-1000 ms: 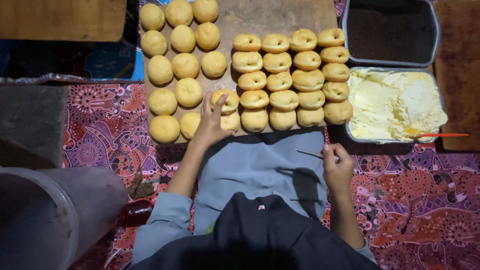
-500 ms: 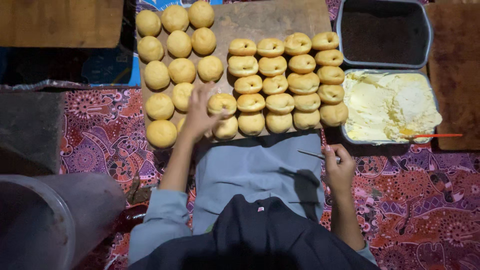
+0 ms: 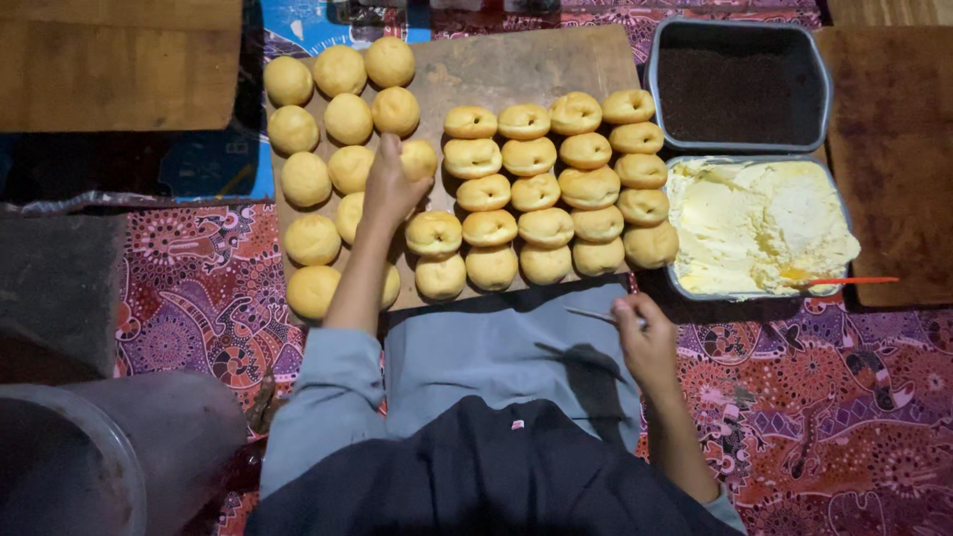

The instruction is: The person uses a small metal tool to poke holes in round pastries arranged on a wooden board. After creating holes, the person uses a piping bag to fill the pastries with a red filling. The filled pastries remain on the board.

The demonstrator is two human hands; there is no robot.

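hands [image 3: 392,189] among thirty-odd buns [image 3: 536,191]

The left hand [image 3: 389,189] hides most of one bun [image 3: 419,157]; its forearm covers two nearer buns. The grey bucket [image 3: 89,467] is cut off at the near-left corner.

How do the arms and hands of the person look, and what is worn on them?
Both arms wear long, loose sleeves of light grey-blue cloth. The left sleeve ends a little below the elbow and leaves the forearm bare; of the right sleeve only a small edge shows by the lower border. The left hand and the right hand are bare: no gloves, and no ring, watch or bracelet that I can see.
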